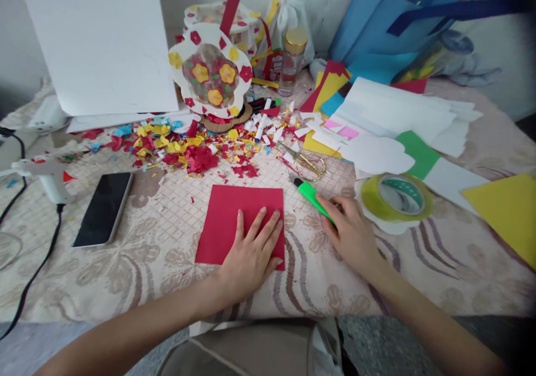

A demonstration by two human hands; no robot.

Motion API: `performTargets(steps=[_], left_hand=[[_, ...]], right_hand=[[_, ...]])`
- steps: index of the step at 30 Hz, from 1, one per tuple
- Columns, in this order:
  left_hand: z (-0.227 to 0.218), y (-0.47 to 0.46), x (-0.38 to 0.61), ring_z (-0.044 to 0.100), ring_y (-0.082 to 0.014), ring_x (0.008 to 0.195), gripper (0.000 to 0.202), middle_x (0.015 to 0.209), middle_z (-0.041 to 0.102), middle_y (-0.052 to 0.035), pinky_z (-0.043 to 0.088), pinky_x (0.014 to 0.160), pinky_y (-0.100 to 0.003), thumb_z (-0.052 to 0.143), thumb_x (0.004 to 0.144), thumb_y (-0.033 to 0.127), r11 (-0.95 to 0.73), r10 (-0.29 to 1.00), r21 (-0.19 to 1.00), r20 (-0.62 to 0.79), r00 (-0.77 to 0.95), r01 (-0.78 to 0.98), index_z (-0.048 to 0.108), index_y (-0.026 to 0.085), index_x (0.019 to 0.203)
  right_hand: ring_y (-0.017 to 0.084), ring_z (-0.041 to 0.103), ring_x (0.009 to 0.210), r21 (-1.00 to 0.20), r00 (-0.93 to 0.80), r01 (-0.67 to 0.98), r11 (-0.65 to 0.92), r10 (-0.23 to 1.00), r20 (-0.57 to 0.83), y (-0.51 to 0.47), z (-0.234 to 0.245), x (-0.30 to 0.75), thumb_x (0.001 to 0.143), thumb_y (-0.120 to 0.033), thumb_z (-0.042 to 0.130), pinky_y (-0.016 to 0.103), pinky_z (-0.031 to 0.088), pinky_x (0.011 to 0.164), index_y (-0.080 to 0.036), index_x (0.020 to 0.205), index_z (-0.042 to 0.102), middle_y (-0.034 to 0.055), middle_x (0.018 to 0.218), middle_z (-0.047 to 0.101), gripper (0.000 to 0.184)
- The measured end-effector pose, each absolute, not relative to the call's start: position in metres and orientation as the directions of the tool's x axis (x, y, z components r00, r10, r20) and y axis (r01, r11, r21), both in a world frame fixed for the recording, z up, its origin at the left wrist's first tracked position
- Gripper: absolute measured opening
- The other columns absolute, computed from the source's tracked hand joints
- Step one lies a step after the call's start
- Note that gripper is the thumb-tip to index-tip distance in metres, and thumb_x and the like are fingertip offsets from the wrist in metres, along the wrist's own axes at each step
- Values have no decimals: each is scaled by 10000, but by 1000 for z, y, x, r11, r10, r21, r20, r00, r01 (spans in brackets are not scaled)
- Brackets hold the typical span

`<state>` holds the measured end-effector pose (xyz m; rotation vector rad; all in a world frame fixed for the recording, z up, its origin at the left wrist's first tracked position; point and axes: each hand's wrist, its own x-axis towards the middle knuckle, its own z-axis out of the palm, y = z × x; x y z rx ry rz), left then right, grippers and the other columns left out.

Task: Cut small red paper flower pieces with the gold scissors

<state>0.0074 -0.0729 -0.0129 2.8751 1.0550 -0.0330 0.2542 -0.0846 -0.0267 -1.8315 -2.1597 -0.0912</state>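
A red paper square [226, 214] lies flat on the patterned tablecloth in front of me. My left hand [253, 253] rests on its right half, palm down with the fingers spread. To the right of the paper, my right hand [349, 228] has its fingers closed around a green utility knife [314, 198], whose dark tip points away and to the left. Gold-handled scissors [307, 164] lie just beyond the knife. Beside my right hand is a roll of yellowish clear tape [396, 197] on a white paper shape.
Colored paper scraps [196, 155] are heaped behind the red paper. A flower-shaped paper lantern [211, 77] and a gold-capped bottle [292, 63] stand at the back. A phone [104, 208] and a glue gun [50, 178] with its cord lie left. White sheets [389, 111] are piled right.
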Motion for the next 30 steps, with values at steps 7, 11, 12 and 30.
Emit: performTargets(steps=[7, 11, 12, 30], left_hand=[[-11, -75, 4, 100, -310, 1413, 546, 1526, 225, -77, 113, 1092, -621, 314, 938, 384, -769, 632, 118, -5, 775, 628, 266, 159, 1433], [-6, -80, -6, 142, -289, 1409, 508, 1500, 302, -59, 128, 1095, -615, 314, 947, 349, -784, 606, 172, -2, 796, 597, 282, 179, 1424], [-5, -81, -9, 156, -283, 1407, 498, 1492, 320, -55, 130, 1099, -609, 316, 947, 344, -786, 598, 187, -6, 801, 589, 295, 184, 1419], [-4, -87, -38, 257, -253, 1381, 443, 1431, 426, -63, 134, 1128, -543, 395, 927, 296, -846, 455, 318, 11, 890, 429, 404, 199, 1360]], right_hand=[[283, 461, 986, -160, -142, 965, 209, 925, 352, -77, -8, 249, 903, -247, 442, 463, 434, 844, -218, 1351, 443, 121, 1049, 501, 450], [255, 487, 1012, -261, -194, 916, 305, 905, 378, -67, 8, 228, 909, -219, 441, 418, 441, 875, -208, 1273, 502, 111, 1072, 519, 370], [247, 497, 1008, -276, -230, 898, 342, 900, 370, -63, 11, 221, 912, -215, 437, 402, 443, 875, -192, 1215, 540, 108, 1056, 536, 321], [154, 550, 829, -345, -384, 842, 414, 910, 155, 31, 24, 156, 816, -256, 631, 250, 396, 735, -182, 816, 591, 27, 866, 621, 85]])
